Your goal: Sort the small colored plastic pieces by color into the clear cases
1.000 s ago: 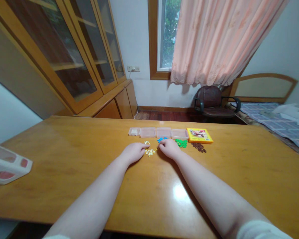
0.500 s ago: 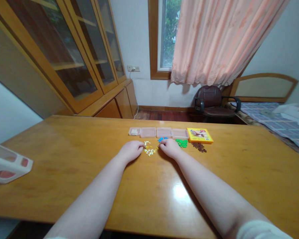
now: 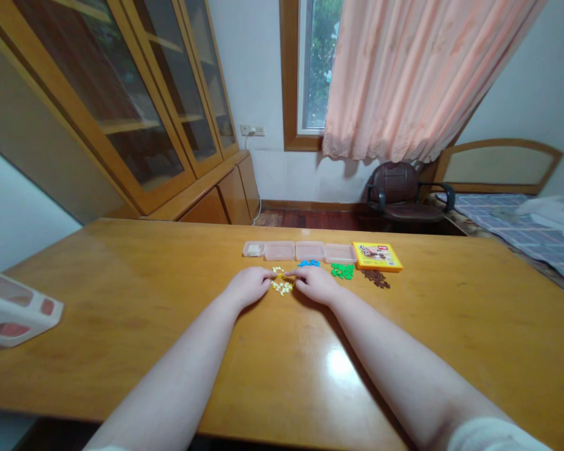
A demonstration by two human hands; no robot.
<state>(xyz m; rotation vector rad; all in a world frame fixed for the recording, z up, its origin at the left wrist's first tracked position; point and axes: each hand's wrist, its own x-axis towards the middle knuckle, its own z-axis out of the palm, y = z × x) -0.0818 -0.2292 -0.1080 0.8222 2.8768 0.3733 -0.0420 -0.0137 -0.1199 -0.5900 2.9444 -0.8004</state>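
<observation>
My left hand rests on the table with its index finger stretched toward small yellow pieces. From the other side, my right hand points its index finger at the same pieces, its other fingers curled under. Nothing can be seen held in either hand. A loose pile of cream-white pieces lies between the hands, with a few more just beyond. Blue pieces show behind my right hand. Green pieces and brown pieces lie in separate piles to its right.
Shallow clear plastic trays stand in a row behind the piles, beside a flat yellow box. A white plastic holder stands at the left of the wooden table. Beyond are a chair and a glass-door cabinet.
My right hand has shifted slightly and its index finger now reaches left over the yellow pieces. More of the blue pile shows. My left hand has hardly moved.
</observation>
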